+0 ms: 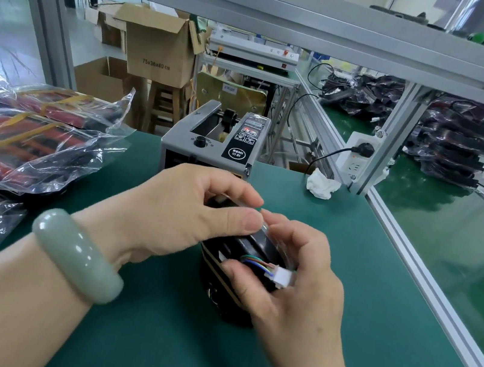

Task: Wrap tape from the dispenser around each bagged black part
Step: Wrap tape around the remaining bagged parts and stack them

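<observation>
As tan tape is worked onto a bagged black part (pixel 249 248) at the centre of the green surface (pixel 176 347), a worker's left hand (pixel 185 215) pinches the top of the part between curled thumb and forefinger, on the clear bag and what looks like a tape end. The right hand (pixel 293 274) grips the part from 4 o'clock, thumb pressed beside a white connector (pixel 281 277) with coloured wires. Tan bands (pixel 221 275) already cross the part's near side, so this piece appears to be well into its wrapping.

The tape dispenser (pixel 213 137) stands just beyond the hands at 12 o'clock. Its mouth is hidden behind the left hand, so whether a fresh strip waits there cannot be told. At 9 o'clock lie several taped bags (pixel 18 144) banded in tan, seemingly the finished stack. At 2 o'clock, past an aluminium rail (pixel 430 270), heaps of dark bagged parts (pixel 449 146) sit on a neighbouring surface, too far off to tell if they are taped. On this showing, a few pieces are done and much may remain.

Room lies open at 6 o'clock and toward 3 o'clock as far as the rail. The taped bags crowd the 9 o'clock edge, the dispenser closes off 12 o'clock, and a crumpled white tissue (pixel 323 185) lies at 1 o'clock near the rail.
</observation>
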The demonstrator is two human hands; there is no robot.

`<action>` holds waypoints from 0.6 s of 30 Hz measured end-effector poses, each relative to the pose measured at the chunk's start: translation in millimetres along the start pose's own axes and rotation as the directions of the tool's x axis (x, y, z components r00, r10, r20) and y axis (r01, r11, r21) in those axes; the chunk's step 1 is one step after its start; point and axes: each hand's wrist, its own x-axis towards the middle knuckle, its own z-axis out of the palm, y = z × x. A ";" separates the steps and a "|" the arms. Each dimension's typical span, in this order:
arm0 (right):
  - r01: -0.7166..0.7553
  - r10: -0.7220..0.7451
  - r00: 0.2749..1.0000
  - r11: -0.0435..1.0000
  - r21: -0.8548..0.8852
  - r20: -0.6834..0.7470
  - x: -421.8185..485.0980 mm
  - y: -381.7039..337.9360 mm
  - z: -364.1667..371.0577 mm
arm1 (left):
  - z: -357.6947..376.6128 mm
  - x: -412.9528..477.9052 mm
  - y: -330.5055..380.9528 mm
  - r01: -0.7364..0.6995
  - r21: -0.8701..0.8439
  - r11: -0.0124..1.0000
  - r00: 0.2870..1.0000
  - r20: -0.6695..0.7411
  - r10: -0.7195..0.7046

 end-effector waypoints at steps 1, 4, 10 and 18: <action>0.009 -0.011 0.999 0.997 0.070 0.035 0.0 4.8 -2.1 | -3.6 0.8 -1.9 -0.007 0.000 1.000 1.000 0.005 0.007; -0.106 0.043 0.972 0.957 0.269 0.230 -2.8 28.9 -15.2 | -15.4 -2.2 -12.7 -0.034 -0.051 0.998 0.999 0.014 0.035; -0.135 0.162 0.933 0.985 -0.103 0.322 -2.4 33.9 -9.7 | -26.5 -12.9 -46.6 0.008 -0.425 0.905 0.992 -0.109 -0.060; 0.160 0.156 0.868 0.811 -0.563 0.471 24.1 -4.3 -31.5 | -29.5 -25.3 -38.8 -0.146 0.029 0.989 0.818 -0.559 0.137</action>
